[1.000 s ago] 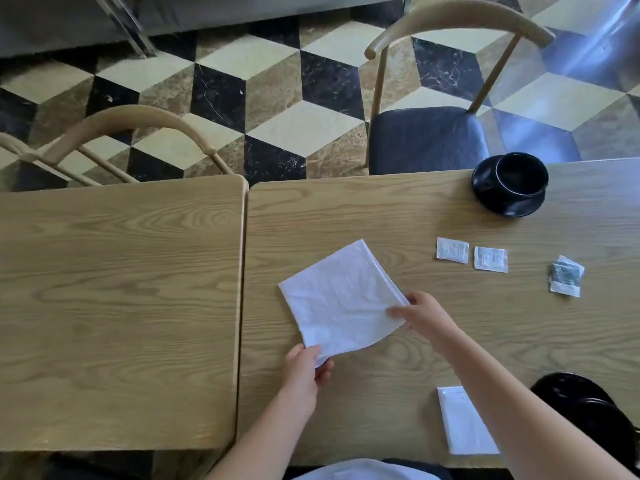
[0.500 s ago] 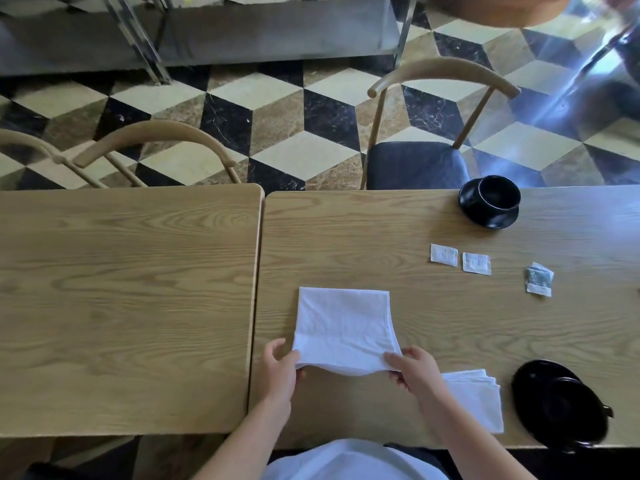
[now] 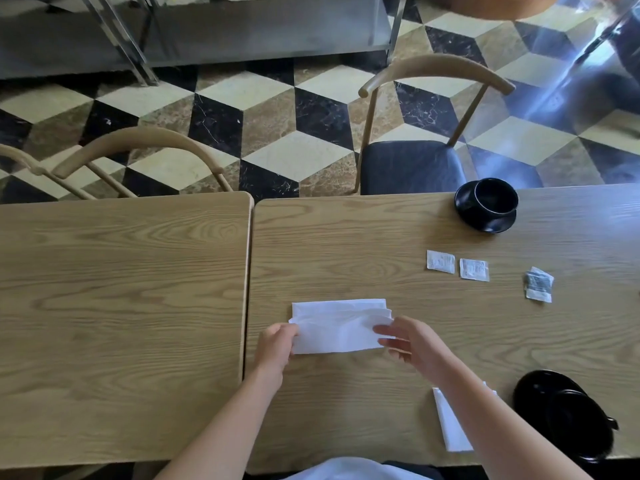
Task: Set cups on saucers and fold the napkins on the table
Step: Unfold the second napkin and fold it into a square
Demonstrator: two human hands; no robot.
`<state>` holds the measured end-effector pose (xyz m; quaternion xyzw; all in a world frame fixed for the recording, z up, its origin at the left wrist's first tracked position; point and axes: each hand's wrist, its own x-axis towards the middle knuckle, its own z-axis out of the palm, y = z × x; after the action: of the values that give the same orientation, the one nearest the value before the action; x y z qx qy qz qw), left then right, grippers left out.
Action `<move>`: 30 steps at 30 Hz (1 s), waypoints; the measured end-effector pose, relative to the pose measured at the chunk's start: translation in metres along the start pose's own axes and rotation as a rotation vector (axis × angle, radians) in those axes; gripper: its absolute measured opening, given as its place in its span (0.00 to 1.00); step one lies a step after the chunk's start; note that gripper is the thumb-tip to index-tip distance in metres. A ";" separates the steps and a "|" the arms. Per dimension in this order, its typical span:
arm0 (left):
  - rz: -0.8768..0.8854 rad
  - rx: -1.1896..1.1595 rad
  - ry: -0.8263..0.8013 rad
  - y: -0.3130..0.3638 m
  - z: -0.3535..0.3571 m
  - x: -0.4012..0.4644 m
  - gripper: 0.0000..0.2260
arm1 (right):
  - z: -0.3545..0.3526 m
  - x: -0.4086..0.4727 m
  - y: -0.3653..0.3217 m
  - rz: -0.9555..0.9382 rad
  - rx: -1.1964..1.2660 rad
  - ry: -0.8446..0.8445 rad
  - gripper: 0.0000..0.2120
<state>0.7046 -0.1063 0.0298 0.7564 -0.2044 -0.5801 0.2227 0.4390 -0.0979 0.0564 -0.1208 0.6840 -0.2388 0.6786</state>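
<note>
- Both of my hands are at the white napkin (image 3: 341,325) in the lower middle of the frame. My left hand (image 3: 277,346) pinches its left end, with the fingers curled onto the paper.
- My right hand (image 3: 412,342) is at the right end. Its fingers are loose and mostly straight, and the tips touch the paper. I cannot tell if they pinch it.
- My napkin lies on the bench (image 3: 346,254), folded over into a long strip. Its long side runs left to right across the frame, from one hand to the other.
- One flap on top looks a bit puffed up and not pressed flat yet. I think the next move is to bring one end over to the other end, or to press the fold down. Both hands are just as near, one at each end.
- Another folded napkin (image 3: 450,431) lies at the lower right of the frame. My right arm covers part of it.
- One black cup (image 3: 496,197) sits on its black saucer (image 3: 485,221) at the upper right. A second black cup and saucer (image 3: 568,414) sit at the lower right. They are dark and near the edge of the frame, so I cannot see well how that cup sits.
- Three small packets (image 3: 474,269) lie to the right, well apart from my napkin. I cannot read them.
</note>
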 end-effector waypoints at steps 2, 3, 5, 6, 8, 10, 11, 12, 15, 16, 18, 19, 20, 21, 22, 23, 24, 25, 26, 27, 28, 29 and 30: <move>0.038 0.059 0.036 0.003 0.002 0.006 0.10 | -0.001 0.008 -0.007 -0.056 -0.178 0.070 0.07; 0.058 0.077 0.048 0.004 0.004 0.010 0.11 | -0.001 0.013 -0.010 -0.094 -0.259 0.114 0.05; 0.082 0.120 0.055 0.005 0.005 0.017 0.11 | -0.001 0.024 -0.013 -0.158 -0.366 0.164 0.03; 0.094 0.144 0.058 0.005 0.006 0.020 0.13 | -0.002 0.030 -0.014 -0.177 -0.399 0.172 0.05; 0.113 0.192 0.072 0.004 0.008 0.028 0.16 | -0.001 0.039 -0.015 -0.189 -0.433 0.172 0.07; 0.114 0.240 0.097 0.004 0.010 0.035 0.16 | -0.002 0.047 -0.015 -0.183 -0.472 0.174 0.09; 0.114 0.265 0.110 0.005 0.011 0.037 0.17 | -0.003 0.051 -0.016 -0.180 -0.494 0.185 0.11; 0.116 0.284 0.125 0.006 0.012 0.039 0.17 | -0.004 0.055 -0.016 -0.182 -0.519 0.200 0.13; 0.118 0.304 0.155 0.009 0.016 0.044 0.12 | -0.005 0.065 -0.014 -0.175 -0.615 0.239 0.15; 0.120 0.315 0.168 0.011 0.018 0.045 0.11 | -0.005 0.066 -0.014 -0.168 -0.645 0.248 0.14; 0.128 0.331 0.212 0.015 0.021 0.047 0.09 | -0.003 0.068 -0.015 -0.174 -0.670 0.278 0.13; 0.138 0.328 0.250 0.017 0.023 0.046 0.09 | -0.001 0.066 -0.016 -0.186 -0.646 0.320 0.12; 0.154 0.319 0.292 0.018 0.024 0.044 0.10 | 0.002 0.061 -0.018 -0.208 -0.589 0.384 0.12; 0.179 0.308 0.324 0.019 0.025 0.039 0.12 | 0.006 0.056 -0.019 -0.251 -0.509 0.449 0.12; 0.214 0.299 0.323 0.017 0.028 0.033 0.13 | 0.010 0.050 -0.018 -0.310 -0.430 0.491 0.12; 0.258 0.287 0.279 0.015 0.033 0.025 0.15 | 0.017 0.045 -0.016 -0.365 -0.381 0.486 0.13; 0.299 0.271 0.202 0.013 0.038 0.017 0.15 | 0.026 0.041 -0.012 -0.397 -0.367 0.424 0.14; 0.320 0.259 0.111 0.009 0.045 0.010 0.14 | 0.037 0.037 -0.007 -0.393 -0.378 0.317 0.14; 0.320 0.267 0.029 0.006 0.052 0.005 0.13 | 0.049 0.034 -0.002 -0.346 -0.398 0.186 0.14; 0.300 0.284 -0.037 0.003 0.059 0.002 0.12 | 0.060 0.033 0.004 -0.278 -0.416 0.055 0.15; 0.267 0.297 -0.082 0.000 0.065 0.002 0.13 | 0.070 0.035 0.009 -0.225 -0.424 -0.050 0.15; 0.231 0.292 -0.103 -0.003 0.070 0.004 0.14 | 0.078 0.038 0.013 -0.198 -0.430 -0.110 0.16; 0.202 0.299 -0.098 -0.005 0.073 0.007 0.16 | 0.082 0.043 0.016 -0.201 -0.449 -0.125 0.17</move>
<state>0.6355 -0.1136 0.0044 0.7275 -0.3739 -0.5541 0.1545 0.5202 -0.1187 0.0146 -0.3502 0.6612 -0.1393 0.6487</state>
